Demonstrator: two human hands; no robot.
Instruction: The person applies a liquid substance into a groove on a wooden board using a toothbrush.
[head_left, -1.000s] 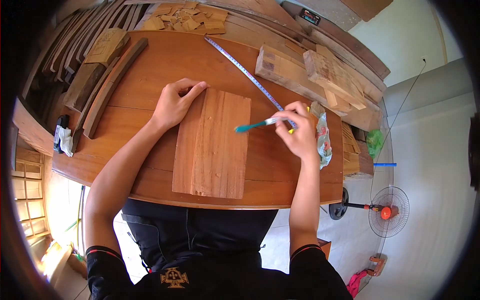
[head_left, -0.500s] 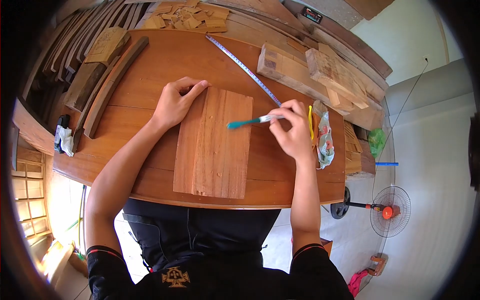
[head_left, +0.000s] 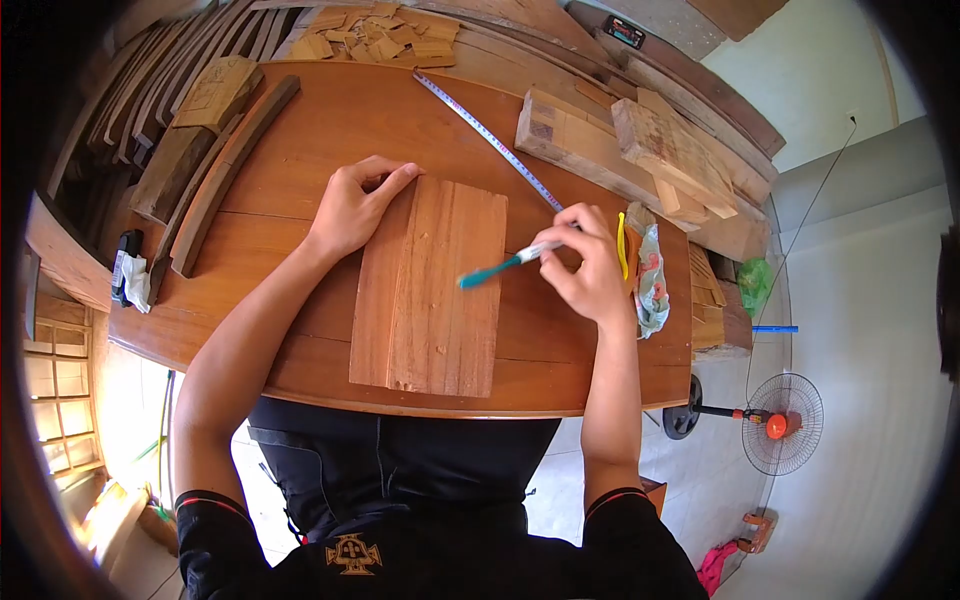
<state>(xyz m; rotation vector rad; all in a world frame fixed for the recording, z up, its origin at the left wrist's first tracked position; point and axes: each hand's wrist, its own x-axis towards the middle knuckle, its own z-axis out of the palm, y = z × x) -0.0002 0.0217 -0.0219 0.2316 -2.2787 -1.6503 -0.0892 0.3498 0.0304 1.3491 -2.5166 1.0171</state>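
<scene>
A rectangular wooden block [head_left: 450, 300] lies on the brown wooden table [head_left: 310, 360], its grain running lengthwise. My left hand [head_left: 360, 203] grips the block's far left corner, thumb along the top end and the other fingers curled. Between the thumb and fingers of my right hand [head_left: 588, 262] is a slim teal-and-white toothbrush [head_left: 490, 274], its teal head over the right part of the block's upper face. Beyond the block, an extended tape measure blade [head_left: 487, 135] slants across the table, its near end hidden behind my right hand.
Thick wooden pieces [head_left: 570, 135] are stacked at the far right, with a crumpled wrapper [head_left: 652, 280] nearer. Curved wood strips [head_left: 235, 175] lie at the left, beside a black object [head_left: 125, 265] with white tissue. Wood chips [head_left: 380, 35] are heaped behind. A fan [head_left: 782, 424] stands right.
The toothbrush head has moved toward me along the block's upper face, and the handle is tilted more. My left hand keeps its place at the corner.
</scene>
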